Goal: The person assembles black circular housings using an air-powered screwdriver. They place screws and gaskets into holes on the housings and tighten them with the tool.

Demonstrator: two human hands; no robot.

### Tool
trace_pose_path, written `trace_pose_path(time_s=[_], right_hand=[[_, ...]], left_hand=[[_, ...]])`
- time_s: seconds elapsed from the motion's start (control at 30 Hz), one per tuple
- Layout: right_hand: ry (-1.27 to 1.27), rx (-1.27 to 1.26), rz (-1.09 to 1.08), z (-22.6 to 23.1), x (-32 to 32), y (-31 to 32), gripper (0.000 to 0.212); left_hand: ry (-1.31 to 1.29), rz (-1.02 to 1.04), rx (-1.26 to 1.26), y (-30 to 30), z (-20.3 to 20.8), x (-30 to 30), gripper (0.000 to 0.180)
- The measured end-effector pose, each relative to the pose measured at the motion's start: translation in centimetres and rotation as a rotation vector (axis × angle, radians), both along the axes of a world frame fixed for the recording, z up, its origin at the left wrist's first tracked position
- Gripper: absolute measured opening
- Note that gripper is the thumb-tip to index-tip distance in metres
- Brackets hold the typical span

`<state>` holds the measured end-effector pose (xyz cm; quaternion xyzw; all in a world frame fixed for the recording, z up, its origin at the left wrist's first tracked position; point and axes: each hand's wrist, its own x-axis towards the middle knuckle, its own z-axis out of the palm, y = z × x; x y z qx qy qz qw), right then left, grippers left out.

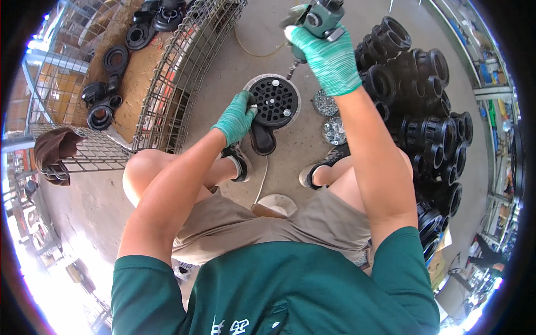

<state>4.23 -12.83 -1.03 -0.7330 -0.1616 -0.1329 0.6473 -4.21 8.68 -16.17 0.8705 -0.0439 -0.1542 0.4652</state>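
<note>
Dark green shirt (pixel 279 273) fills the bottom of the frame, with tan shorts (pixel 268 228) just above it. Both hands wear green gloves. At the top, right of the middle, the right hand (pixel 329 58) has its fingers clamped on a green drill (pixel 322 21). Its thin bit (pixel 292 68) points down, near the upper right edge of a round black part (pixel 262 114). That part is on the floor (pixel 226 72), in the upper middle of the frame. It has lots of holes and three shiny bolts (pixel 287 113) on top. On its left edge, the left hand (pixel 237 116) has its fingers bent and close together; I cannot tell if they squeeze it. Just to the right are two round tubs (pixel 334 143) of little metal bits. Big black pipe parts (pixel 427 134) are piled on the right, and a wire cage (pixel 181 61) stands at the upper left
</note>
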Motion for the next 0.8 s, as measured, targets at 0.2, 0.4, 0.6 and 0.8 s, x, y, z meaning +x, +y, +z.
trace_pose_path(time_s=[0.2,0.4,0.6,0.8], right_hand=[[0.217,0.084,-0.094,1.7,-2.0,-4.6,0.027],[0.23,0.263,-0.157,2.5,-3.9,-7.8,0.025],[0.228,0.196,-0.215,2.7,-4.3,-9.6,0.019],[0.384,0.364,-0.245,7.0,-6.4,-10.7,0.014]], left_hand=[[0.015,-0.058,0.134,0.0,0.5,0.5,0.026],[-0.364,-0.137,0.381,-2.1,2.4,4.2,0.034],[-0.39,0.126,0.262,-6.0,-0.1,5.1,0.019],[-0.509,0.181,0.308,-6.9,-1.0,4.2,0.017]])
